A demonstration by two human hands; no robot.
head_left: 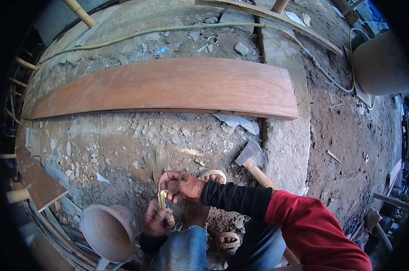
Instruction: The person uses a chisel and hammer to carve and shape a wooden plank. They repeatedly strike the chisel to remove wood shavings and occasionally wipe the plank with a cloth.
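Low in the middle, above my knees, my left hand (157, 220) and my right hand (184, 186) are closed on a small bundle of pale yellowish strips (162, 198). My left fingers pinch its lower, frayed end. My right hand grips the upper part from above, its fingers bent around it. The material of the strips is too small to tell. An axe (258, 172) with a wooden handle lies right of my right hand, its grey head pointing away from me. My right forearm hides part of its handle.
Beyond my hands a long reddish-brown plywood panel (168, 86) lies across the rubble-strewn ground. A whitish bucket (108, 232) tilts at my left, near a smaller brown board (38, 178). A hose (177, 28) crosses the far side toward a big pale container (381, 63).
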